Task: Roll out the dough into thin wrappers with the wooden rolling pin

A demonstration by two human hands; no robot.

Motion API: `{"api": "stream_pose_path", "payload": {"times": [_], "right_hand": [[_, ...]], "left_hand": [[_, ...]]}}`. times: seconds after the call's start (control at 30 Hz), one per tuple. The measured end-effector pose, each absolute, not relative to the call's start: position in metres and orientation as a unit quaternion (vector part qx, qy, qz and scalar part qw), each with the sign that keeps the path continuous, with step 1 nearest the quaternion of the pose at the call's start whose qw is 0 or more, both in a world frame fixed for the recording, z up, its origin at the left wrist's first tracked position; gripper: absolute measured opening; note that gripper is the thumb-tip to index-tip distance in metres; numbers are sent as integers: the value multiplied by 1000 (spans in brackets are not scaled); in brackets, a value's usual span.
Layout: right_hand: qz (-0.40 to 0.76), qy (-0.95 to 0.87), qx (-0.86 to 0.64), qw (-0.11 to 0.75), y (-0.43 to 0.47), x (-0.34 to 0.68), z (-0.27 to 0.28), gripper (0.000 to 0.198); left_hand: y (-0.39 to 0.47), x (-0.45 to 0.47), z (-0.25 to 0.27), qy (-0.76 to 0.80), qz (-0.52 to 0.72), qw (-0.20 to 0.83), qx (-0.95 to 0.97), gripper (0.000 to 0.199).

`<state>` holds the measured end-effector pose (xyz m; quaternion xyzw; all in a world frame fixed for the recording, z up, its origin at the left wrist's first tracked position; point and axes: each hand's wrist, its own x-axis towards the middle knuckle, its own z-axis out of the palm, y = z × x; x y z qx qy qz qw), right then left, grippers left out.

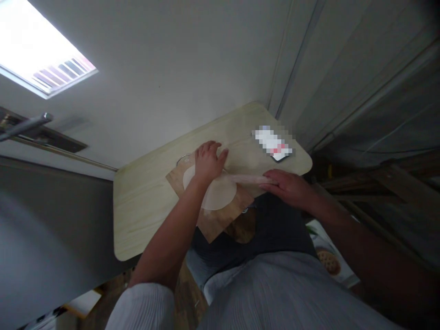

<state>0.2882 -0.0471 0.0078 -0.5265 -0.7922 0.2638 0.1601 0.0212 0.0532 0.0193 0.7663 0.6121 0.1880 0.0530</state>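
A brown, paper-like sheet (pixel 215 224) lies at an angle across the near edge of the table, its corner hanging over. On it shows a pale rounded patch (pixel 220 195), partly hidden by my left forearm. My left hand (pixel 209 160) rests on the sheet's upper part, fingers spread and thumb apart. From beside that hand a pale, translucent strip (pixel 249 179) runs right to my right hand (pixel 287 187), which pinches its end between thumb and fingers. A thin curved rim (pixel 182 158) peeks out left of my left hand; what it belongs to is hidden.
The light wood table (pixel 147 197) stands against a pale wall. A phone (pixel 274 143), its screen blurred out, lies toward the right end. At left is a door handle (pixel 27 126). Below my right arm sits a white surface with a round patterned item (pixel 328 261).
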Motion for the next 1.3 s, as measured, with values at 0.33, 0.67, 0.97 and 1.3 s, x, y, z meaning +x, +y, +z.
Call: {"api": "stream_pose_path", "payload": {"times": [0.33, 0.67, 0.97, 1.3], "right_hand": [[96, -804, -582, 78, -36, 235, 26, 46], [50, -751, -646, 124, -15, 178, 22, 44], [25, -756, -642, 125, -16, 172, 11, 41], [27, -762, -631, 141, -40, 171, 3, 50]], "left_hand": [[48, 32, 6, 637, 118, 24, 762, 44], [45, 32, 8, 656, 138, 30, 741, 43], [35, 33, 7, 655, 146, 20, 741, 38], [7, 34, 10, 655, 150, 40, 740, 40]]}}
